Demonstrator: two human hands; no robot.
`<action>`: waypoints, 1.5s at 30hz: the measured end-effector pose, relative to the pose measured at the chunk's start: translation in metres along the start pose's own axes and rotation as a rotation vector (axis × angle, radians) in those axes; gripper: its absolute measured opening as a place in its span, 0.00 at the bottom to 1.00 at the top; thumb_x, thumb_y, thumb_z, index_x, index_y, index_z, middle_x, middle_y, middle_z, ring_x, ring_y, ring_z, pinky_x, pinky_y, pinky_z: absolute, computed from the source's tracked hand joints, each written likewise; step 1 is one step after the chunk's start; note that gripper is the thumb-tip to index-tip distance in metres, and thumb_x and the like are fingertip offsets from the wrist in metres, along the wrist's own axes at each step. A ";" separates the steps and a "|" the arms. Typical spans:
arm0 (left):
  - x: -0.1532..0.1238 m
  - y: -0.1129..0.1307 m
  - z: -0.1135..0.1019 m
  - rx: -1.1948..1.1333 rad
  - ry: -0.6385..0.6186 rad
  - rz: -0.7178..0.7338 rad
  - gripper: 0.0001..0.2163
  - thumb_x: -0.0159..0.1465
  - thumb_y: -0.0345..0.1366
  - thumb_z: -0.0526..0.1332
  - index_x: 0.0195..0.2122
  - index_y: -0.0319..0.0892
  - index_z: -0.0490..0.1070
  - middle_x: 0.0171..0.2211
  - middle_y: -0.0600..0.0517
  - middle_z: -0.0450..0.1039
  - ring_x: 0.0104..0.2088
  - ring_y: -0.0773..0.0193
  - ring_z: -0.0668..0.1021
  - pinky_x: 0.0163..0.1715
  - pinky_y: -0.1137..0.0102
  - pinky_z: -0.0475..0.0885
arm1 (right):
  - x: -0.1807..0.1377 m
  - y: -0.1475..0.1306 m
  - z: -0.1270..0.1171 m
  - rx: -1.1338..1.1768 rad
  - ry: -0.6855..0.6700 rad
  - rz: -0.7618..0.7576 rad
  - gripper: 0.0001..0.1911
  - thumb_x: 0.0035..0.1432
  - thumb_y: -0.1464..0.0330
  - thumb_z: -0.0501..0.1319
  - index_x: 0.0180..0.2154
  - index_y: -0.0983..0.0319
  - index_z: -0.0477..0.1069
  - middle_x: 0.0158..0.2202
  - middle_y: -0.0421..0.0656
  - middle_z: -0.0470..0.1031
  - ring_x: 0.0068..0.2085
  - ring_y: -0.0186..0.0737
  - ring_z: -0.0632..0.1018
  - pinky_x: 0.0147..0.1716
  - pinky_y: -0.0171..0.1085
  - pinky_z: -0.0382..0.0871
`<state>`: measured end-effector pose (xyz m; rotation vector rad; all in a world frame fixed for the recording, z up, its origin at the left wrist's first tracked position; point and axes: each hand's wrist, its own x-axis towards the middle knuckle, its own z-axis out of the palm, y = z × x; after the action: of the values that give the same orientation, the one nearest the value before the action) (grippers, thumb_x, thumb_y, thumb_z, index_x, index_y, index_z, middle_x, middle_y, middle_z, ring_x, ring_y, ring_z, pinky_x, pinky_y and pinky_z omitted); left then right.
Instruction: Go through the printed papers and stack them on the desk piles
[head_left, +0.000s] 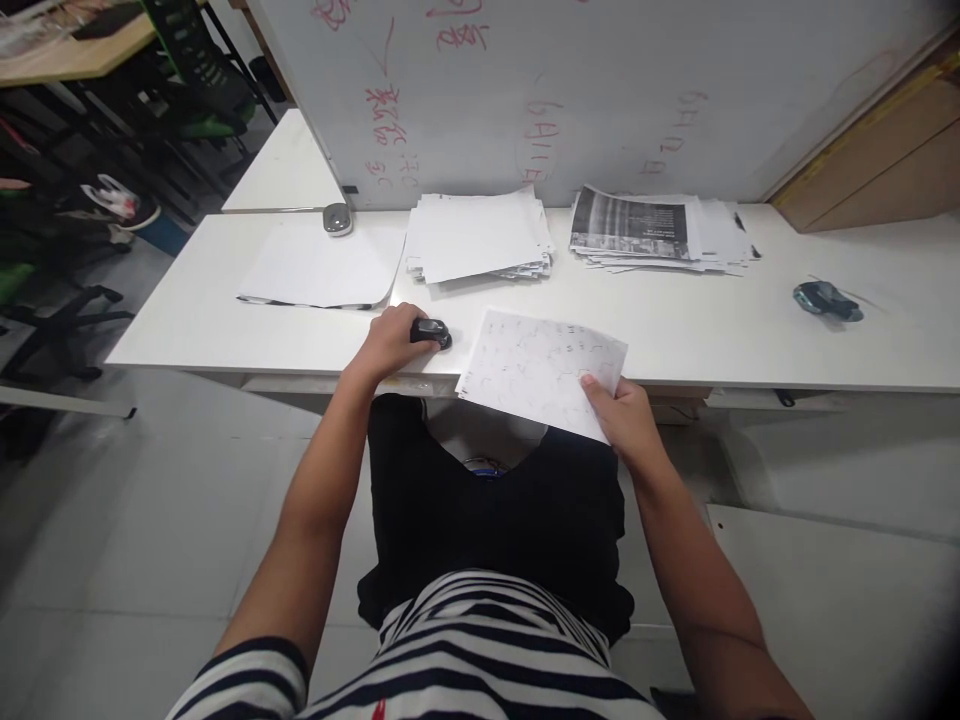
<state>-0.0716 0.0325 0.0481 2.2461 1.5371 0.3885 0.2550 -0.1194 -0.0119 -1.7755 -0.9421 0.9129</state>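
My left hand (391,342) rests near the front edge of the white table (187,320), its fingers closed around a small black stapler (433,332). My right hand (624,418) pinches the near right corner of a printed sheet of paper (536,368), which hangs partly over the table's front edge, just right of the stapler.
Farther back on the table lie a single white sheet (322,268), a stack of white papers (477,236) and a stack topped by a dark printed page (649,232). A grey object (337,218) sits by the whiteboard (600,90); a dark stapler-like object (826,299) lies at right. Chairs stand at left.
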 end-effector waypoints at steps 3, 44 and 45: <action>0.002 -0.002 -0.001 0.005 -0.037 -0.001 0.16 0.53 0.43 0.65 0.41 0.45 0.68 0.42 0.46 0.70 0.42 0.52 0.72 0.42 0.58 0.67 | 0.000 -0.012 0.019 -0.037 -0.042 -0.052 0.27 0.54 0.49 0.61 0.41 0.66 0.77 0.34 0.48 0.80 0.36 0.49 0.79 0.35 0.43 0.72; 0.008 0.012 -0.021 -0.164 -0.092 0.035 0.16 0.59 0.52 0.59 0.40 0.46 0.73 0.49 0.44 0.69 0.57 0.44 0.64 0.59 0.48 0.56 | -0.001 -0.026 0.092 0.275 -0.240 0.053 0.27 0.47 0.54 0.70 0.44 0.65 0.76 0.46 0.52 0.79 0.45 0.51 0.81 0.44 0.48 0.76; 0.012 0.016 -0.021 -0.176 -0.039 0.056 0.16 0.61 0.52 0.58 0.39 0.46 0.72 0.47 0.45 0.70 0.55 0.45 0.65 0.59 0.49 0.56 | -0.001 -0.026 0.091 0.270 -0.246 0.053 0.27 0.47 0.54 0.70 0.44 0.65 0.76 0.46 0.52 0.79 0.45 0.51 0.81 0.44 0.48 0.76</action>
<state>-0.0629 0.0414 0.0743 2.1506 1.3673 0.4746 0.1699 -0.0788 -0.0170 -1.4872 -0.8797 1.2518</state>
